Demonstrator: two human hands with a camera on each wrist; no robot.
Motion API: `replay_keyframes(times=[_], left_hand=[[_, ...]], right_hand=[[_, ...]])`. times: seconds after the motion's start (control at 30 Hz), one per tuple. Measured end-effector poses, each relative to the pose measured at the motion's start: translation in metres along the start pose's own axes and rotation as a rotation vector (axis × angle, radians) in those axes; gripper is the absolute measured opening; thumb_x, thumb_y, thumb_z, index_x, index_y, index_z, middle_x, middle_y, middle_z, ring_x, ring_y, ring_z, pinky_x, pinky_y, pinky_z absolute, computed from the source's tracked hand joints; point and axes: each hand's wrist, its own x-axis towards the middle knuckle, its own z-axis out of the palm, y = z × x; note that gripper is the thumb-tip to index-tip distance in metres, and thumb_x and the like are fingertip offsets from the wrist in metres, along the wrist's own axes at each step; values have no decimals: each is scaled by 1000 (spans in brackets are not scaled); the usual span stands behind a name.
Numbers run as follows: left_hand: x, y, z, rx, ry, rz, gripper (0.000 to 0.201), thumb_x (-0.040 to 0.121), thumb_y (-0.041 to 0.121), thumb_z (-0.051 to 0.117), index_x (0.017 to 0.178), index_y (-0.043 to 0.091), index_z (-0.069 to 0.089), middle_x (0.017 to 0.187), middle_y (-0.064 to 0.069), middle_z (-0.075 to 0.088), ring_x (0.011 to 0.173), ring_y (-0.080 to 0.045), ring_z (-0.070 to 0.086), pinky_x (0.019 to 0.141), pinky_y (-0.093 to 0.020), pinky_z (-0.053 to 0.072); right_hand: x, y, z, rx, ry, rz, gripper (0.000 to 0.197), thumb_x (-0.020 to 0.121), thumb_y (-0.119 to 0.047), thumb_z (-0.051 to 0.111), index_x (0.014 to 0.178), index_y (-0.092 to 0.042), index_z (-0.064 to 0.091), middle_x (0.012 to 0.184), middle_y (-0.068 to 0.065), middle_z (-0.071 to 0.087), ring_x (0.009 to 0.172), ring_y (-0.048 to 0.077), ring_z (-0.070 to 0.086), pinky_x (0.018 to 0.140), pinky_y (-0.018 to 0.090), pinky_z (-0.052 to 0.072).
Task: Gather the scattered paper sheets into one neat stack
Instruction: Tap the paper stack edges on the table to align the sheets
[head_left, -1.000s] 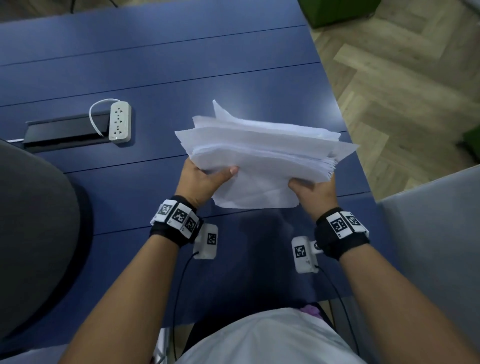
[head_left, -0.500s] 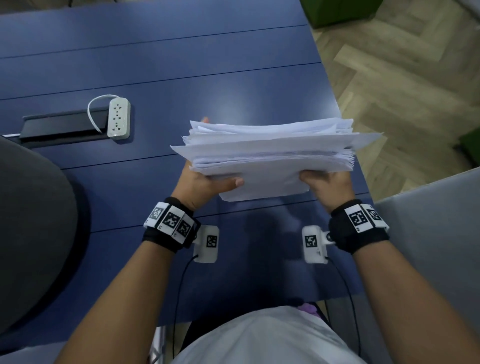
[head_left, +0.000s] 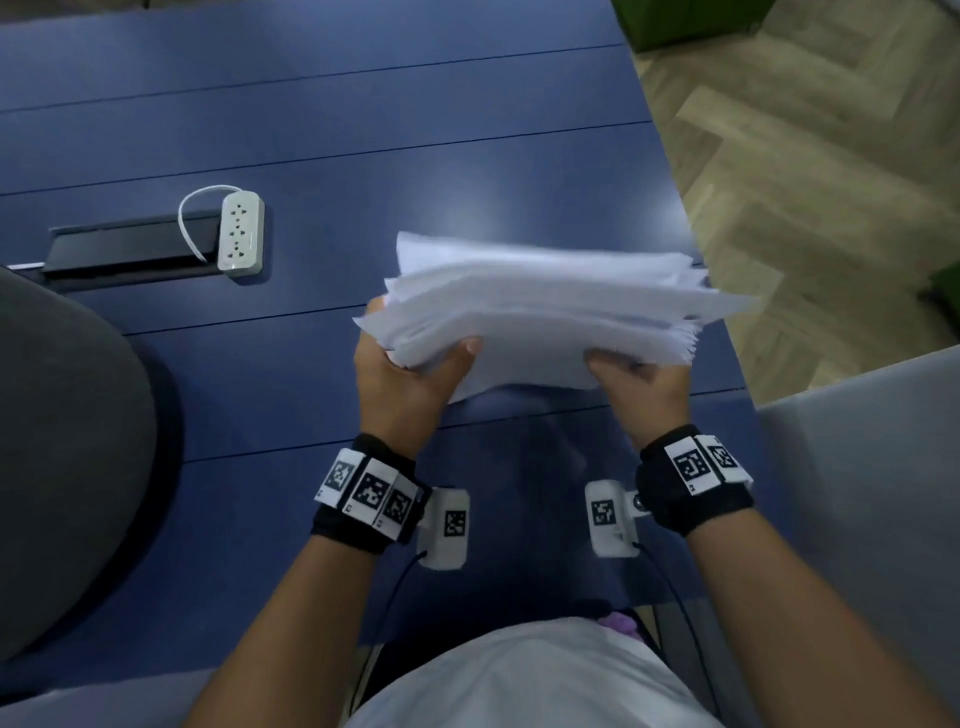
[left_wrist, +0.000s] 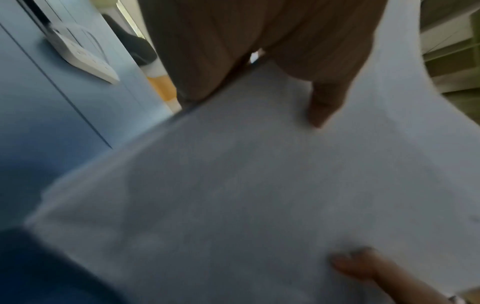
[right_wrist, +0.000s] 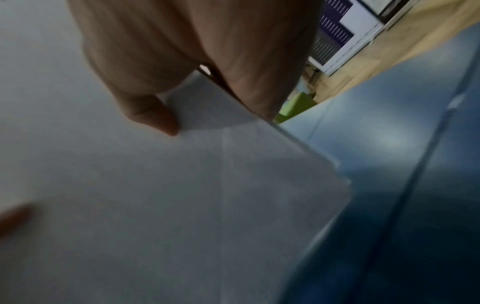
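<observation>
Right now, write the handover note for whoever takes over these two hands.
Left hand: grips the paper stack at its near left corner.
Right hand: grips the near right edge.
The stack is held off the blue table, sheets fanned and uneven.
Done: no loose sheets visible on the table.
Left: square the edges, lay the stack down flat.

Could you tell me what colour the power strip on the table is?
White; the power strip shows best in the head view.
</observation>
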Motion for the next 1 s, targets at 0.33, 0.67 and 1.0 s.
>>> replay_keyframes(times=[0.33,0.67,1.0], left_hand=[[16,20,2,-8,5,24,37,76,5,70,107,-12,58,94,-5,67,83,-10,67,75,-28,54],[1,-3,-1,107,-3,-41,48,77,4,79,120,0,57,111,-3,68,99,-6,68,82,-27,55],[-28,0,15,32,176,28,46,91,2,69,132,-3,48,127,-11,62,120,-17,61,101,-34,52]], right_hand=[[8,-27,11,41,42,-38,43,79,21,64,114,-2,61,95,-8,72,85,0,70,81,19,55],[-1,-4,7,-1,43,35,54,82,8,74,131,7,52,117,8,70,109,14,70,104,42,53],[-15,-6,19,34,151,-58,46,88,9,69,128,2,47,115,1,67,109,-1,65,97,18,48]])
